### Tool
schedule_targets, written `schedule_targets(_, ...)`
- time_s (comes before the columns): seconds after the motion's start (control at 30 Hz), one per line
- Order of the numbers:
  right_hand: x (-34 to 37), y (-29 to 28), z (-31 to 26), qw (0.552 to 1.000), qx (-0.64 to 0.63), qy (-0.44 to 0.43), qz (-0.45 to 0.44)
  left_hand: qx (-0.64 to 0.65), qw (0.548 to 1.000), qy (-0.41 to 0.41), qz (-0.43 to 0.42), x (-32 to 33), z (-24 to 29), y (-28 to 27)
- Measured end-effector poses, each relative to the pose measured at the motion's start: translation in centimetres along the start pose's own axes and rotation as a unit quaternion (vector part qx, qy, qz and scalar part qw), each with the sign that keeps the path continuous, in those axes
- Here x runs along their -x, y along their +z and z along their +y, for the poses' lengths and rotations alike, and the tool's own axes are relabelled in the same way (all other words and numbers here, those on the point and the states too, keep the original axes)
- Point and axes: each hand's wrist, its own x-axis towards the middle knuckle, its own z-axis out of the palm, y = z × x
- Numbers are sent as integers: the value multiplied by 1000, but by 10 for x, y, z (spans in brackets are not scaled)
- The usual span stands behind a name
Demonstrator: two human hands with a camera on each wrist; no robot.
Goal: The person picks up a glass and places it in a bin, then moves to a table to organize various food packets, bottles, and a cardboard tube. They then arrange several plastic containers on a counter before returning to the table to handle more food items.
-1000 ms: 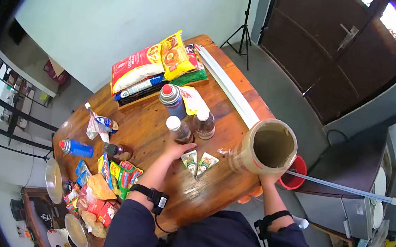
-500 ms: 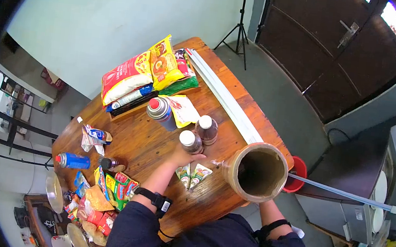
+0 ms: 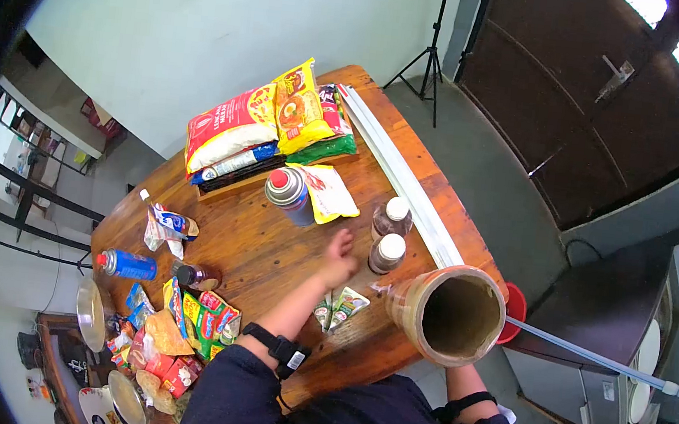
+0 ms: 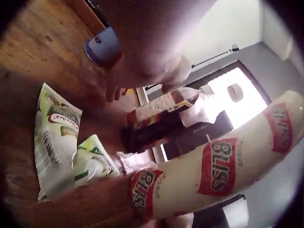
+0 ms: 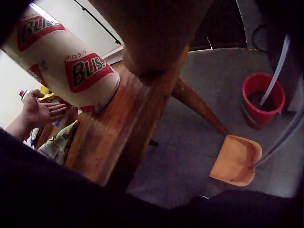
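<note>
My left hand point(image 3: 340, 260) is over the table, just left of two dark bottles with white caps, the rear bottle point(image 3: 394, 219) and the front bottle point(image 3: 385, 257). In the right wrist view its palm shows with the fingers extended, holding nothing. Below it lie two green-and-white sachets point(image 3: 347, 308), partly behind the forearm. A tall cardboard tube point(image 5: 71, 66) with red BLISS labels stands at the table's right edge. My right hand point(image 5: 145, 54) is low beside this tube, at the table edge. Its fingers are hidden, and I cannot tell whether they grip anything.
Stacked food packs point(image 3: 237, 127) fill the back; a blue spray can point(image 3: 291, 197) and a white-yellow pouch point(image 3: 326, 194) stand before them. A long white strip point(image 3: 401, 173) runs along the right. Snack packets point(image 3: 169, 335) crowd the left. A red bucket point(image 5: 263, 99) and orange dustpan point(image 5: 236, 160) are on the floor.
Both white-capped bottles have shifted right, towards the cardboard tube. My left hand, earlier against the front bottle, is now apart from it. The right arm stays by the tube.
</note>
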Motion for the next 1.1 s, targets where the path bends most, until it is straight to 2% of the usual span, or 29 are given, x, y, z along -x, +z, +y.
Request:
schedule_targets(0.03, 0, 0, 1, 1000, 4, 1, -3, 78, 995, -44, 53, -5, -10, -9)
schedule_targets(0.1, 1, 0, 1, 1000, 5, 5, -6, 117, 981, -111, 110, -3, 39, -16)
schedule_targets(0.13, 1, -1, 1, 1000, 6, 9, -8, 130, 973, -64, 177, -5, 58, -7)
schedule_targets(0.23, 0, 0, -3, 998, 42, 30, -27, 73, 968, -54, 233, -25, 50, -5)
schedule_targets(0.27, 0, 2, -4, 997, 64, 39, -36, 31, 970, -7, 243, -32, 36, -4)
schedule_targets(0.33, 3, 15, 8, 994, 76, 51, -67, -37, 972, 38, 231, -31, 39, 5)
schedule_targets(0.4, 4, 17, 9, 995, 90, 24, -27, -93, 970, 78, 213, -29, 46, 10)
schedule_targets(0.5, 2, 12, 3, 993, 114, 9, 6, -37, 963, 149, 223, -20, 65, 18)
schedule_targets(0.57, 1, 5, -3, 993, 117, 18, 4, -60, 963, 166, 202, -12, 65, 9)
schedule_targets(0.67, 5, 19, 4, 994, -66, 27, 78, -65, 964, 187, 180, 18, 75, -6)
schedule_targets(0.77, 1, -10, -14, 996, -9, 26, 81, -100, 961, 223, 129, 56, 96, -24)
schedule_targets(0.8, 1, -4, -9, 998, -28, 27, 47, -110, 957, 240, 118, 68, 102, -29)
schedule_targets(0.83, 2, 0, -6, 997, -36, 20, 64, -120, 953, 256, 107, 79, 107, -33)
schedule_targets(0.9, 7, -4, -5, 994, -49, 4, 95, -81, 967, 231, 65, 103, 111, -51)
schedule_targets(0.93, 10, -7, -3, 992, -91, 2, 81, -53, 971, 228, 50, 119, 113, -62)
schedule_targets(0.97, 16, -12, 2, 982, -159, 5, 101, -20, 972, 232, 41, 143, 118, -78)
schedule_targets(1.03, 30, 0, 20, 947, -296, 27, 120, 66, 981, 178, 29, 181, 129, -100)
schedule_targets(1.07, 46, -23, 12, 945, -290, 92, 118, 119, 980, 157, 24, 200, 128, -110)
schedule_targets(1.1, 63, -34, 11, 948, -274, 84, 140, 171, 976, 135, 18, 219, 127, -121)
